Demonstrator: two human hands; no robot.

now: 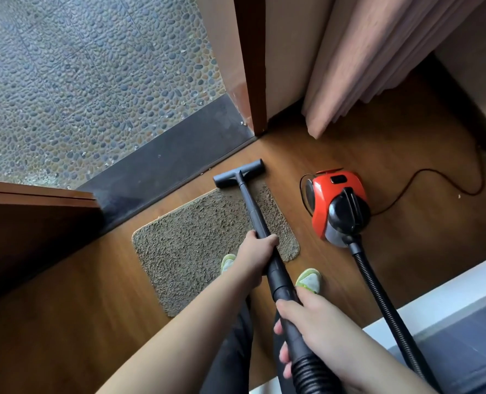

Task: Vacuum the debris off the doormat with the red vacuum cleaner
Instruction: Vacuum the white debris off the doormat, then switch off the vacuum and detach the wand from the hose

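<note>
1. Nearest the camera, the right hand is wrapped round the black handle end of the wand, just where the ribbed hose joins it. That joint looks like the natural steering grip: rigid plastic, thick enough to fill the palm, and unlikely to slip.

2. Further along, the left hand clenches the wand's tube about midway, fingers curled over the top. Two grips spaced apart should give good leverage; the tube looks stiff and light, so it will probably answer to small pushes rather than force.

3. The person's feet in green slippers stand at the near edge of the doormat, one on it, which may help pin it down.

4. The doormat lies on the wooden floor beside the dark threshold. Its pile is shaggy and soft; I judge it light and floppy, liable to drag or bunch under suction.

5. The hose is flexible and will trail and tug sideways; it runs to the red vacuum cleaner, which sits on the floor right of the mat, apart from it. The canister looks the heavy part, best towed by the hose, not lifted.

6. Farthest, the floor head rests at the mat's far edge, partly on bare floor, near the threshold.
</note>
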